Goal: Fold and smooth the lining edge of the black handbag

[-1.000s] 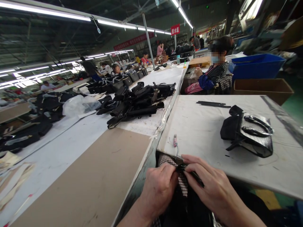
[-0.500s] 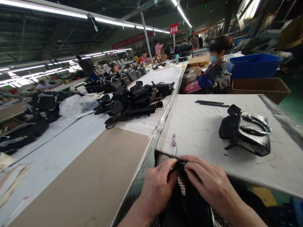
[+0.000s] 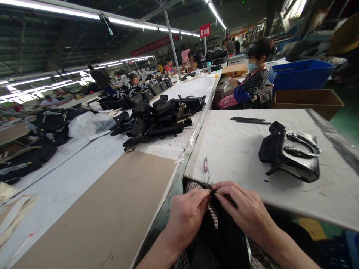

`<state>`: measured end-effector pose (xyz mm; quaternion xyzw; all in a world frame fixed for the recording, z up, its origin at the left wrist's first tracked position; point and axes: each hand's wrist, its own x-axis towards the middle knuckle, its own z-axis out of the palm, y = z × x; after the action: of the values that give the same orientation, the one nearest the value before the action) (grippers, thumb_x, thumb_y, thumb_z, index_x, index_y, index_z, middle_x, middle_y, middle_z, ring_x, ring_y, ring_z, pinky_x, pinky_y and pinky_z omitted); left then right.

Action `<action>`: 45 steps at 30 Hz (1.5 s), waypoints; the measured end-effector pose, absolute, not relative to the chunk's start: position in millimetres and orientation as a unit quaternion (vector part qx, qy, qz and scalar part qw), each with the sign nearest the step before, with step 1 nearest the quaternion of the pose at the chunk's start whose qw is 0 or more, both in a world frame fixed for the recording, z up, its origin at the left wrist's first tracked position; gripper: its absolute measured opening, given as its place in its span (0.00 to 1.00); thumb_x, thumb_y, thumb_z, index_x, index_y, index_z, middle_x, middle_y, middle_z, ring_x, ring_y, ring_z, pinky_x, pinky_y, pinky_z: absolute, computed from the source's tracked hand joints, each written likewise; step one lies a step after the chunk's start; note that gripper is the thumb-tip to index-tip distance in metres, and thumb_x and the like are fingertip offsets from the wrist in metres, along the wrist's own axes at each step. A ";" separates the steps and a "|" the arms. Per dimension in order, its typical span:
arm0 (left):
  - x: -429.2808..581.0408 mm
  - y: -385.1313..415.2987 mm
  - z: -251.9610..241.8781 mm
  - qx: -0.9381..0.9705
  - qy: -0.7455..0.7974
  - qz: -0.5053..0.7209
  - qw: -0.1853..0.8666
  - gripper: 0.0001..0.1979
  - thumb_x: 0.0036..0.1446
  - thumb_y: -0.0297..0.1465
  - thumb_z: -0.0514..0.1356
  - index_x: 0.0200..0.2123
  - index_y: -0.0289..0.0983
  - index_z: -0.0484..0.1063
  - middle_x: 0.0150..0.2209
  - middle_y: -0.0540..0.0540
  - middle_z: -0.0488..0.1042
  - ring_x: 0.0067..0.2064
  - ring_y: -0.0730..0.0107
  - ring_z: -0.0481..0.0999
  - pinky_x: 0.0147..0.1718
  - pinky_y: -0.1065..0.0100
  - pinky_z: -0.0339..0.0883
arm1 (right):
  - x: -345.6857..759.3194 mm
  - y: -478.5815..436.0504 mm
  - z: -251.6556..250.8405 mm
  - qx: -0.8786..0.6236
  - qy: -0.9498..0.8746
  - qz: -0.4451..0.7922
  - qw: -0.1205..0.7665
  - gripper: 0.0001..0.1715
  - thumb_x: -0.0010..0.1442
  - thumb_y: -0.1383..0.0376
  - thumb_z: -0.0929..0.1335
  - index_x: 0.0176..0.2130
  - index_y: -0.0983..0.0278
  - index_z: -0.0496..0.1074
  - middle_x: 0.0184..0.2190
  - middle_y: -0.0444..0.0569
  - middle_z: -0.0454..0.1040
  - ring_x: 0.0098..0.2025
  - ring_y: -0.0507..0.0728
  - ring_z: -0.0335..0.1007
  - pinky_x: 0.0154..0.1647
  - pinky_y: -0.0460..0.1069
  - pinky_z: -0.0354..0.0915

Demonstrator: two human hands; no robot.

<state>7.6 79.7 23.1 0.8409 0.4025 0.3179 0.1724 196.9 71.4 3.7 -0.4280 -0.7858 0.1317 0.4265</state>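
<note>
A black bag piece [image 3: 224,231] of soft material lies across my lap, its top edge pinched between both hands. My left hand [image 3: 187,211] is closed, thumb and forefinger on that edge. My right hand [image 3: 244,205] is closed on the same edge, its fingertips almost meeting the left ones. The exact spot under the fingertips is partly hidden. Just beyond the hands, a small pair of thread snips [image 3: 205,164] with a cord lies near the corner of the white table [image 3: 235,149].
A black bag with shiny handles [image 3: 294,153] sits on the right table, with thin black strips [image 3: 249,120] behind it. Black pieces [image 3: 165,116] are heaped on the left table. A co-worker [image 3: 252,82] sits beyond, near a blue bin [image 3: 303,76] and a cardboard box [image 3: 308,101].
My fingertips have drawn closer together along the black edge, and the dark fold that stood up between them is now mostly covered. The view has shifted slightly.
</note>
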 end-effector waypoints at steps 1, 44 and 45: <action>8.2 79.5 23.7 0.843 0.405 0.310 0.171 0.10 0.64 0.26 0.55 0.45 0.37 0.74 0.33 0.47 0.77 0.33 0.70 0.77 0.30 0.73 0.70 | 196.8 71.4 2.7 -0.429 -0.784 0.136 0.428 0.05 0.67 0.70 0.62 0.40 0.62 0.67 0.40 0.48 0.77 0.41 0.53 0.77 0.37 0.46 0.70; -3.0 82.3 64.8 0.828 0.522 0.198 0.051 0.12 0.58 0.27 0.58 0.23 0.39 0.61 0.20 0.55 0.65 0.21 0.74 0.65 0.21 0.71 0.54 | 218.7 -0.8 -13.9 -0.514 -0.704 0.361 0.332 0.38 0.57 0.66 0.69 0.64 0.56 0.57 0.56 0.51 0.71 0.51 0.61 0.75 0.49 0.51 0.74; -3.8 84.8 64.2 0.832 0.523 0.181 0.051 0.11 0.58 0.27 0.58 0.24 0.39 0.62 0.21 0.55 0.66 0.21 0.74 0.66 0.21 0.71 0.54 | 218.9 1.9 -16.8 -0.514 -0.688 0.390 0.331 0.34 0.59 0.66 0.68 0.63 0.57 0.60 0.56 0.50 0.72 0.53 0.60 0.73 0.53 0.52 0.71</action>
<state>-3.8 84.8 64.2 0.8315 0.5229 0.1806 0.0510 218.9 1.9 -16.8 -0.5142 -0.6883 0.3899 0.3313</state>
